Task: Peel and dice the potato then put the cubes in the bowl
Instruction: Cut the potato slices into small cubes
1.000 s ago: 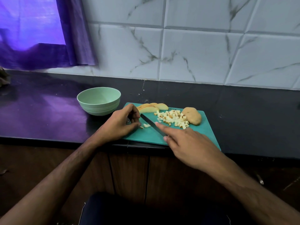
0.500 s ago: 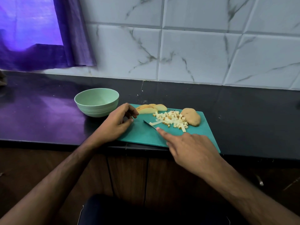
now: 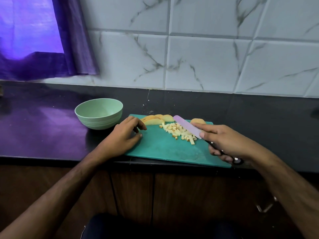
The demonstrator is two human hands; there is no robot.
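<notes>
Right grip (image 3: 229,144) on flat knife (image 3: 187,126)

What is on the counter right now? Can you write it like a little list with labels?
bowl: green, nothing visible inside, left of the board
board: teal, at the counter's front edge
cubes: small pile in the middle of the board
slices: potato slices at the board's far edge
potato: uncut piece at the far right, partly hidden
knife: blade over the cubes
right hand: grips the knife handle
left hand: rests on the board's left end, holding nothing
</notes>
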